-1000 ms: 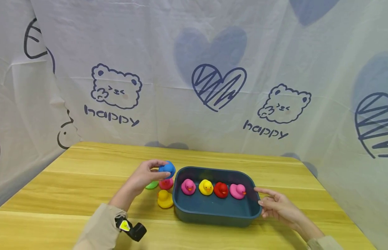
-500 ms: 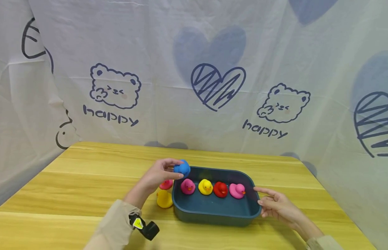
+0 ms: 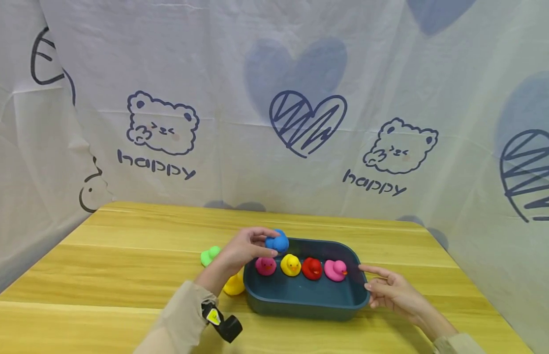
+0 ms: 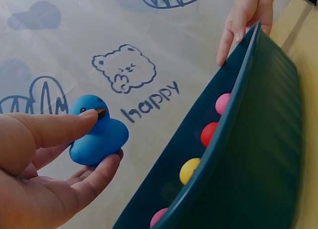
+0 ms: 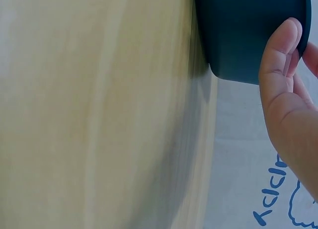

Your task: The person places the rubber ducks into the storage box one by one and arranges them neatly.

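Observation:
A blue rubber duck (image 3: 278,242) is pinched between the thumb and fingers of my left hand (image 3: 245,250). It hangs over the left back part of a dark teal bin (image 3: 301,310), its beak beside my thumb in the left wrist view. Inside, along the back, a row of ducks sits: magenta (image 3: 266,266), yellow (image 3: 291,265), red (image 3: 312,269) and pink (image 3: 335,271). At the bin's right end, my right hand (image 3: 391,291) touches the rim with its index finger and thumb, the index finger straight.
Left of the bin, a green duck (image 3: 209,256) and an orange-yellow duck (image 3: 233,285) lie on the wooden table (image 3: 124,275), partly behind my left forearm. A white printed cloth (image 3: 239,162) hangs behind the table.
My left hand has carried the blue duck rightward, from beside the bin to above it. The pinkish-red duck left of the bin is now hidden behind that hand. My right hand stays put.

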A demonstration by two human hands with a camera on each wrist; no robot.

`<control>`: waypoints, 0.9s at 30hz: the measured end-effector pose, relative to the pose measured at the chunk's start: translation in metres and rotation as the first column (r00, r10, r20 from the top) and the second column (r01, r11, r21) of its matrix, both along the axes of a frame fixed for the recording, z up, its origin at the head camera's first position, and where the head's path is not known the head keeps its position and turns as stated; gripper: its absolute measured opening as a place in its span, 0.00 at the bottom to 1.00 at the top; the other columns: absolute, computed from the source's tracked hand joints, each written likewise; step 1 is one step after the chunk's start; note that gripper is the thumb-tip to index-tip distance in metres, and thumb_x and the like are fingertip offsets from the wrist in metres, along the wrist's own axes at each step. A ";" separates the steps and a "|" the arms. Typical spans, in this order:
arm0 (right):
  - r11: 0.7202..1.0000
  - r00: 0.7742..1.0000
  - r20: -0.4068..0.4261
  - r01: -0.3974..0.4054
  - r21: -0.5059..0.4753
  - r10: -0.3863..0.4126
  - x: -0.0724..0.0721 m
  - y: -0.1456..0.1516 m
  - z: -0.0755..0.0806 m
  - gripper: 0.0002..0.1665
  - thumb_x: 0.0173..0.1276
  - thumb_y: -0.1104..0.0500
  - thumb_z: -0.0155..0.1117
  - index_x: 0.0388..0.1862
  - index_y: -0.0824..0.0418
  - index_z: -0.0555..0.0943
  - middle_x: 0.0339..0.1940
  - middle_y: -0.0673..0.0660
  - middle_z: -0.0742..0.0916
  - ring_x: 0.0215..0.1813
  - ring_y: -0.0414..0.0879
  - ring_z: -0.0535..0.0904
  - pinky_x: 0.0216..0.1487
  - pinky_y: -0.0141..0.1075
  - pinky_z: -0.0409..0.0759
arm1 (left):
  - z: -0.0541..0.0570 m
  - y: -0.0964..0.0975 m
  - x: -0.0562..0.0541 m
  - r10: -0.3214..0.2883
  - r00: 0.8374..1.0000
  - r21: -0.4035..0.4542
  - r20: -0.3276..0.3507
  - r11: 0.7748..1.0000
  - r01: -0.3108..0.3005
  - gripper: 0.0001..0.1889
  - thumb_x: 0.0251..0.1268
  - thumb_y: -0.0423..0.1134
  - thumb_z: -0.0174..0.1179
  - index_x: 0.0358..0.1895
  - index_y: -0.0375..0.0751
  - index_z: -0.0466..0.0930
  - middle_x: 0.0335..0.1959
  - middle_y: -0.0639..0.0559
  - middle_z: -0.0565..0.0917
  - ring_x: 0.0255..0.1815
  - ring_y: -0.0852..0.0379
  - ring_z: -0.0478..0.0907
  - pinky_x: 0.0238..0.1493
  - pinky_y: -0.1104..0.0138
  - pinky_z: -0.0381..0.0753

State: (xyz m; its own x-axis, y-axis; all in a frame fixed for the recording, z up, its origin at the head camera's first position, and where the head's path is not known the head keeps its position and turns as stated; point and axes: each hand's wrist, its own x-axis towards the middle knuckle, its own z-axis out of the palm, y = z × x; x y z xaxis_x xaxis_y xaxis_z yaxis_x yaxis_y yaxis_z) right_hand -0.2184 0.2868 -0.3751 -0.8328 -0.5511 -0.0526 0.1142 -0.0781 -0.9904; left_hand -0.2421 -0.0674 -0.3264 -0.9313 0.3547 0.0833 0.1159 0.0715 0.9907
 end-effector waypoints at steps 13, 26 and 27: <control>1.000 1.000 -0.026 -0.010 -0.007 0.010 -0.001 -0.001 -0.001 0.23 0.67 0.68 0.49 0.60 0.56 0.70 0.32 0.55 0.76 0.29 0.41 0.78 0.32 0.30 0.78 | -0.001 0.026 0.000 -0.087 0.996 0.018 0.029 0.996 0.086 0.15 0.57 0.22 0.53 0.49 0.27 0.74 0.40 0.42 0.76 0.36 0.55 0.75 0.43 0.61 0.76; 1.000 1.000 -0.014 -0.021 -0.015 0.021 -0.001 -0.001 -0.001 0.23 0.67 0.68 0.48 0.60 0.55 0.70 0.30 0.55 0.77 0.28 0.41 0.78 0.32 0.30 0.78 | -0.005 0.048 0.001 -0.116 0.988 0.076 0.099 0.991 0.109 0.13 0.60 0.22 0.50 0.48 0.26 0.74 0.40 0.40 0.74 0.35 0.53 0.78 0.44 0.59 0.76; 1.000 1.000 -0.010 -0.020 -0.014 0.020 -0.001 -0.001 -0.001 0.23 0.67 0.68 0.48 0.60 0.55 0.70 0.29 0.55 0.77 0.28 0.41 0.78 0.32 0.30 0.78 | -0.005 0.050 0.002 -0.118 0.988 0.076 0.101 0.991 0.111 0.13 0.60 0.22 0.50 0.48 0.26 0.74 0.40 0.40 0.74 0.35 0.53 0.78 0.44 0.59 0.76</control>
